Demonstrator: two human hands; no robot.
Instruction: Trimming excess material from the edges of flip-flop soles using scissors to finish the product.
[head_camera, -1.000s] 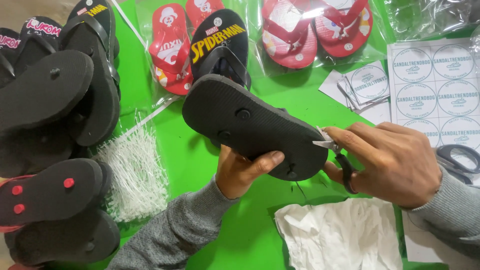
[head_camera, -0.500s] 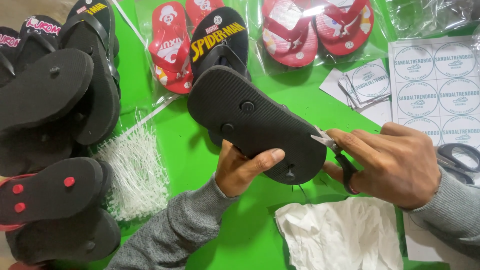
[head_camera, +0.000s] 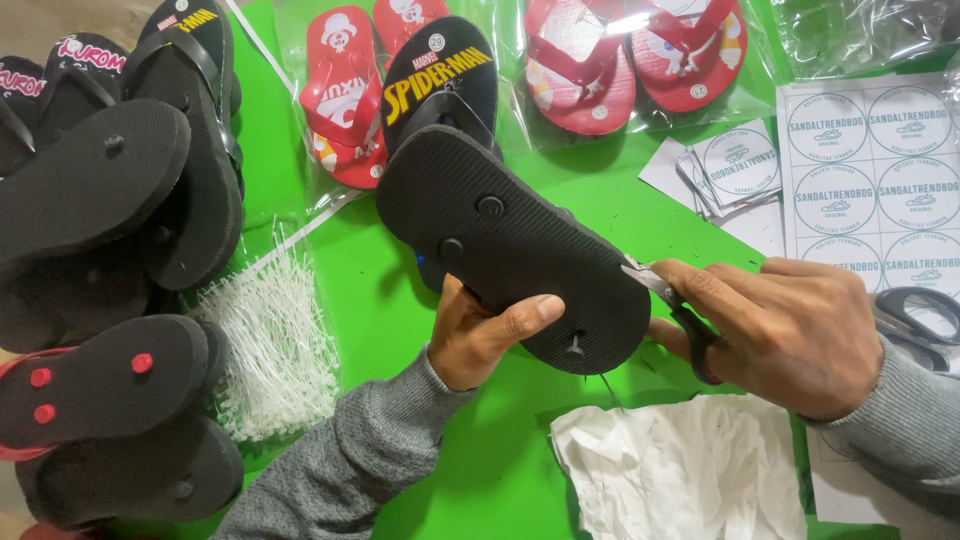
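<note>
Gripping a black sandal sole-up above the middle of the green table, your left hand clamped its heel while your right hand closed around small scissors at the sole's edge. Packaged sandals lined the far edge, white plastic ties lay left. A slipping blade could have nicked the foam or your thumb.

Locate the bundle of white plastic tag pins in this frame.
In the head view, the white tag pins lie on the green table at left, beside the stacked black sandals, left of the left hand.
</note>
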